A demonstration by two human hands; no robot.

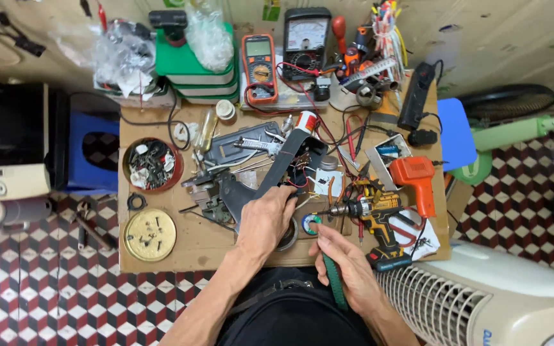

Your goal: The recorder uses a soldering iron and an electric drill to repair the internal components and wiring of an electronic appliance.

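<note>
Fingers of my left hand curl down tight over a dark grey plastic housing that lies in the middle of the wooden table. It is long and bent, with red and black wires poking out of its open side. Under my left palm peeks a round metal ring, and I cannot tell if my hand grips it or just rests on it. My left arm comes up from the bottom edge and leans in over the table. My right hand is closed around a tool with a green ribbed handle, held like a pen. Its thin tip points up and left at a small round part with a blue and white rim, just beside my left hand. A yellow and black drill lies right next to my right hand, and an orange heat gun sits a bit farther off. Near the back edge stand an orange meter and a black meter. On the left side are a red bowl of little parts and a gold tin lid with screws
</note>
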